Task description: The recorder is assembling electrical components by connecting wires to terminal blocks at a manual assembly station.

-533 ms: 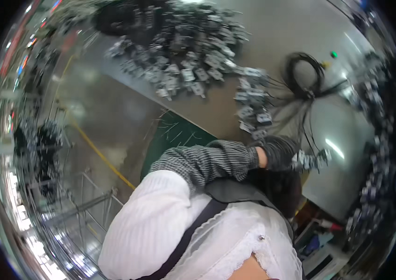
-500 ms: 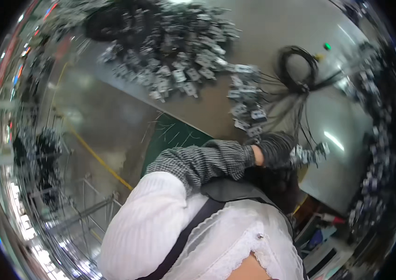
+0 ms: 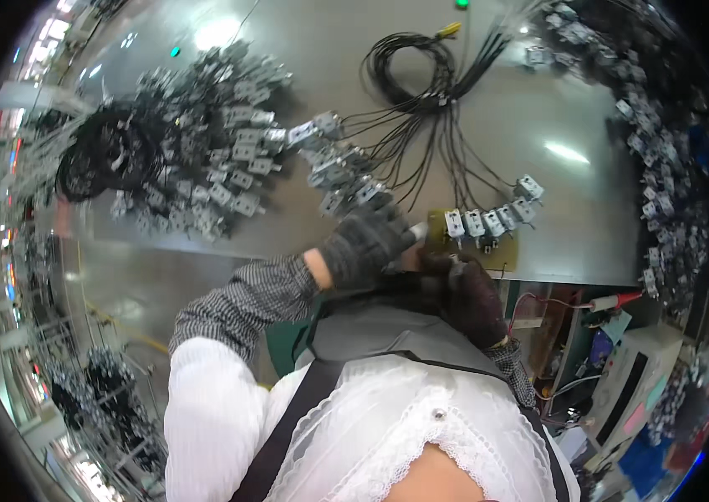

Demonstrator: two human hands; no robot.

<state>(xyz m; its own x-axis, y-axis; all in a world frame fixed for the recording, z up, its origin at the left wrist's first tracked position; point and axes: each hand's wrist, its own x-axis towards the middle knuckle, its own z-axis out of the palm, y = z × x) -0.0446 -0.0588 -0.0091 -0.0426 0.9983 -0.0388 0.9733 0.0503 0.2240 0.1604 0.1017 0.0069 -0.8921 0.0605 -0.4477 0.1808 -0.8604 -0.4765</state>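
Note:
My left hand, in a dark grey knit glove, is closed at the front edge of the metal table. A small pale piece shows at its fingertips, too blurred to name. Just beyond it lie silvery box-shaped connectors on black cables. My right hand, in a dark glove, is curled near my apron; a bit of metal shows at its fingers, but what it holds is smeared. Above it, a yellowish board lies at the table edge, with a row of connectors along its far side.
A coiled black cable bundle fans out to the connectors. Piles of similar cabled connectors lie at left and along the right side. A red-and-white handled lead and a pale equipment box are below right.
My view has swung right, so the table lies straighter ahead. The left hand now sits left of the yellowish board, which has come into view. My right hand shows more clearly.

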